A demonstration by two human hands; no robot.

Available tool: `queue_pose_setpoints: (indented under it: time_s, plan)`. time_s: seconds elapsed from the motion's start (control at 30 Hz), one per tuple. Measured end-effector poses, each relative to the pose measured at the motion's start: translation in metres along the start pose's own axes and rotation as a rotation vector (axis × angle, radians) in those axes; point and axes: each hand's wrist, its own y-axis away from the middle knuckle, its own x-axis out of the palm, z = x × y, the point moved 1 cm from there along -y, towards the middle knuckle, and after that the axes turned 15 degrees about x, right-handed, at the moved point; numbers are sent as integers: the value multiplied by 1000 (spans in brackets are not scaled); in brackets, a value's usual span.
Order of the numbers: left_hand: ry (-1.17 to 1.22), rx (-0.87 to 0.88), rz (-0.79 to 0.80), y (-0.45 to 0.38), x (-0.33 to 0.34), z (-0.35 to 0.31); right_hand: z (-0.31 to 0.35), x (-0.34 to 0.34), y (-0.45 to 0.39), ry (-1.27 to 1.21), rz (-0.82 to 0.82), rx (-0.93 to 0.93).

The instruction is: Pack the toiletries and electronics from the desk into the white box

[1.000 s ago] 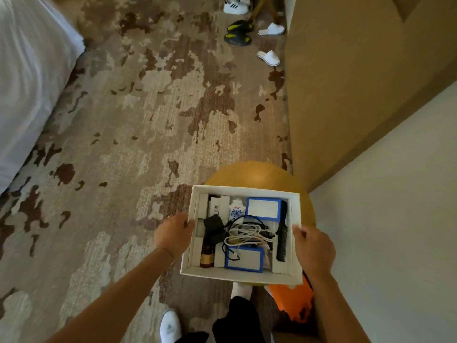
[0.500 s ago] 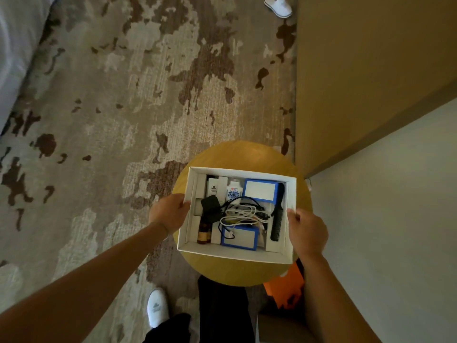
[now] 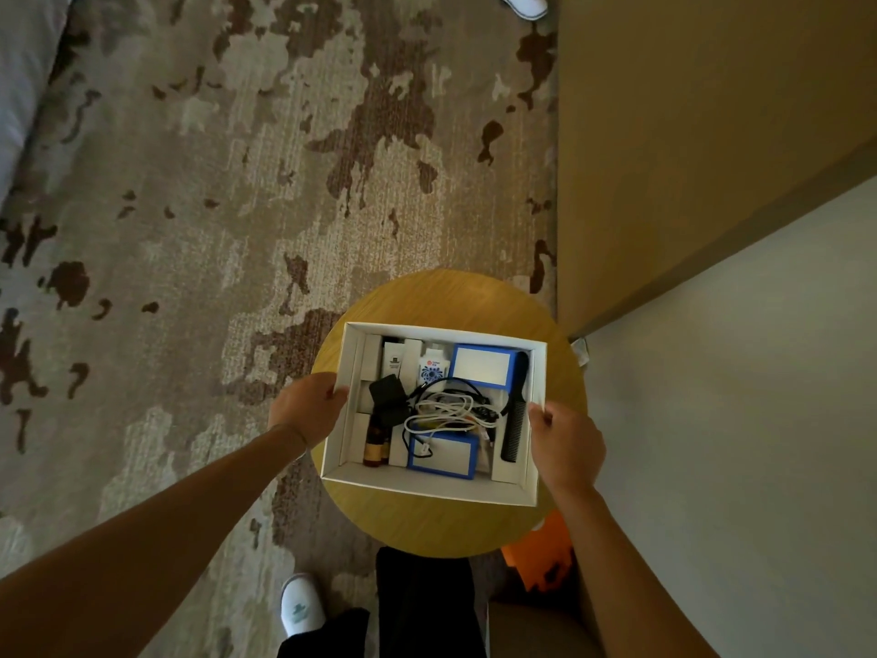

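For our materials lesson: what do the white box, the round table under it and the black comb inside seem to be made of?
White box: probably matte cardboard, shown by thin folded walls.
Round table: wood or wood-look veneer, with faint grain and a smooth, low-sheen top.
Black comb: likely moulded plastic, uniform dull black with fine teeth.

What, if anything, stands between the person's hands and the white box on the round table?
Nothing visible. The left hand grips the white box's left wall and the right hand grips its right wall. The box sits over the round wooden table; whether it rests there cannot be told.
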Motion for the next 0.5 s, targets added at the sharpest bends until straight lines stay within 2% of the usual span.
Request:
queue_pose_setpoints:
  time_s: [0.2, 0.3, 0.4, 0.5]
  plan:
    - [-20, 10, 12, -7, 8, 5, -1, 5, 0, 5, -3, 29]
    - [-12, 1, 95, -9, 4, 6, 0, 3, 0, 52, 34, 72]
    - [-21, 1, 257, -3, -22, 1, 8, -13, 5, 254, 142, 115]
    - [-37, 81, 262, 13, -60, -11, 26, -37, 15, 417, 225, 136]
